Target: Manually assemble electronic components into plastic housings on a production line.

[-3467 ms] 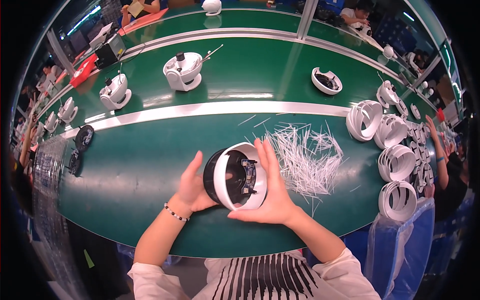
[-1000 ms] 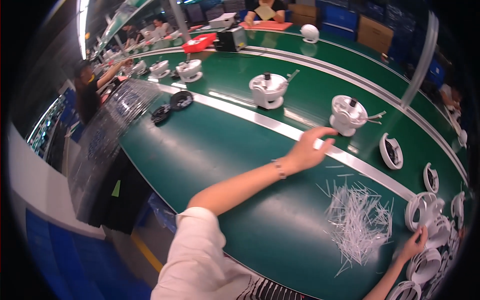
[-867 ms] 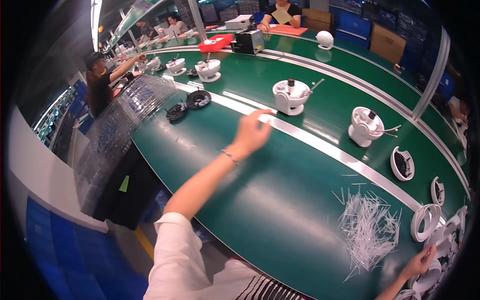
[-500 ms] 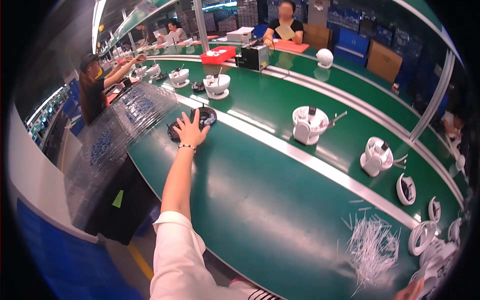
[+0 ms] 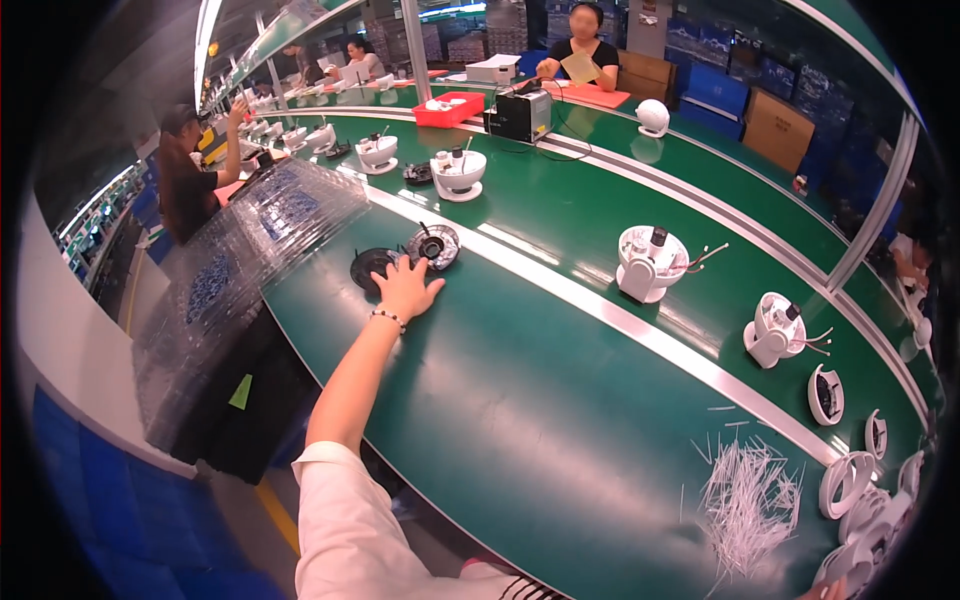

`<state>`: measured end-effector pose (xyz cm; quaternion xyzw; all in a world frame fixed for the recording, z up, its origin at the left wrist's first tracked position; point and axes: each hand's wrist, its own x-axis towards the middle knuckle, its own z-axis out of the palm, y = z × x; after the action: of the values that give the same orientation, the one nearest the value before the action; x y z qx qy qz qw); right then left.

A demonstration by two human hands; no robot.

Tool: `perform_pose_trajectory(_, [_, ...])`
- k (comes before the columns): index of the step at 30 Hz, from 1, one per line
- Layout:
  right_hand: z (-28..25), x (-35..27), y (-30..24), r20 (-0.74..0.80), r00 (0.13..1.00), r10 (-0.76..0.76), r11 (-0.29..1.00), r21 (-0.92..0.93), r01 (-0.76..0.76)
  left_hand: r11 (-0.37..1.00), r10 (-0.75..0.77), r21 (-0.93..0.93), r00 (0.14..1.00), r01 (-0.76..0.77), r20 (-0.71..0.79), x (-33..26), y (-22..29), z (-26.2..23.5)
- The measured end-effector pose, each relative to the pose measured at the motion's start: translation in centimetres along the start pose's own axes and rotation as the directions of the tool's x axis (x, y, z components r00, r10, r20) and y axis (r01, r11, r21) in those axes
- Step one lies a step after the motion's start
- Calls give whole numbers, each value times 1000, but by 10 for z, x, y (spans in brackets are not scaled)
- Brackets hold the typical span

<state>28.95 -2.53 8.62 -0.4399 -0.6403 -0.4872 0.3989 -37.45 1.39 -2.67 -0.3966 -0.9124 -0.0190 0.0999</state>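
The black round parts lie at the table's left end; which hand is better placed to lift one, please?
Probably the left hand: its fingers are at the black round parts, while the right hand is far off, barely in view by the white rings.

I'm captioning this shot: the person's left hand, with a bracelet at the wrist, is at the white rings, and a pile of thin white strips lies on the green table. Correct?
Not quite: the head view shows the left hand at the dark round parts, not the white rings. The bracelet and the pile of white strips on the green table are right.
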Motion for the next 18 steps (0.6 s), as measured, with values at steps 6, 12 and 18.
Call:
perform_pose_trajectory(6, [-24,-26,-38,237,969,-74,673,728,-126,975,209,-69,977,-211,-34,-78,33,-39])
perform_pose_trajectory(12, [-39,-24,-107,372,844,-386,260,922,-288,905,405,-88,907,-416,-115,-149,91,-53])
perform_pose_trajectory(18, [-66,-50,-103,448,737,-506,293,893,-341,774,577,-170,790,-609,-207,-201,141,-70])
